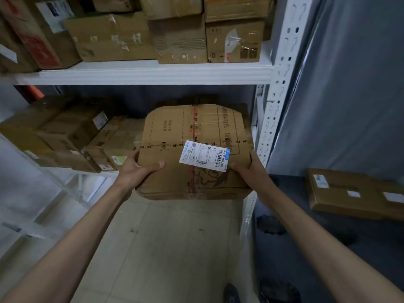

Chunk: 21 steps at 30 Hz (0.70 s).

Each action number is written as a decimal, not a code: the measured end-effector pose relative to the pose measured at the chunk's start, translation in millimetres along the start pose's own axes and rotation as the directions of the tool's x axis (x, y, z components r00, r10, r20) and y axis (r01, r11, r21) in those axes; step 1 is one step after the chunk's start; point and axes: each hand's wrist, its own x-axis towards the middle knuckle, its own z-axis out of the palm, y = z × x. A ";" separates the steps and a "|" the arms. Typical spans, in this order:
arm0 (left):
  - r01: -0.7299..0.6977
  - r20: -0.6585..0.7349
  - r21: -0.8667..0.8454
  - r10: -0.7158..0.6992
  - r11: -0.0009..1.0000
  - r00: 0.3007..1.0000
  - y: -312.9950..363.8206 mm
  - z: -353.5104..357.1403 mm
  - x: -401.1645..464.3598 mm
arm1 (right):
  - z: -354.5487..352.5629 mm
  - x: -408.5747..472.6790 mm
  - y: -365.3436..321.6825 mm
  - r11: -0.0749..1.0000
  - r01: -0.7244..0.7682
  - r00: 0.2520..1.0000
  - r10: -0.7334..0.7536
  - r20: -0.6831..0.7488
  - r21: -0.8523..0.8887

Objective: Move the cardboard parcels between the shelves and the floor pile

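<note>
- One labelled cardboard parcel (194, 152) is held in the air before the lower shelf (91, 171), not yet set down.
- The left hand (140, 167) and right hand (247, 165) grip its sides, fingers curled round the edges.
- Many parcels are seen already on both shelves; the floor pile is not visible.

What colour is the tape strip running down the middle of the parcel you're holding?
Red, running lengthwise down the brown parcel and passing under the white label; seen in the head view.

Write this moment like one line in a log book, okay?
left hand: grips parcel left edge | right hand: grips right edge | parcel: held level before lower shelf, shipping label up
</note>
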 end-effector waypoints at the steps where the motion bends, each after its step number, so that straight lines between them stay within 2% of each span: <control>1: 0.003 0.010 -0.002 -0.003 1.000 1.000 -5.2 -3.6 -11.6 | 0.4 -16.0 0.9 1.000 -0.018 1.000 0.018 -0.007 0.002; 11: 0.071 0.128 0.026 -0.073 0.997 0.989 -60.3 -15.9 -122.3 | -22.8 -170.6 22.3 0.980 -0.184 0.983 0.183 -0.018 -0.082; 21: 0.058 0.368 0.115 -0.096 0.992 0.925 -52.4 83.1 -181.3 | -114.9 -253.7 59.4 0.938 -0.336 0.930 0.317 -0.184 -0.081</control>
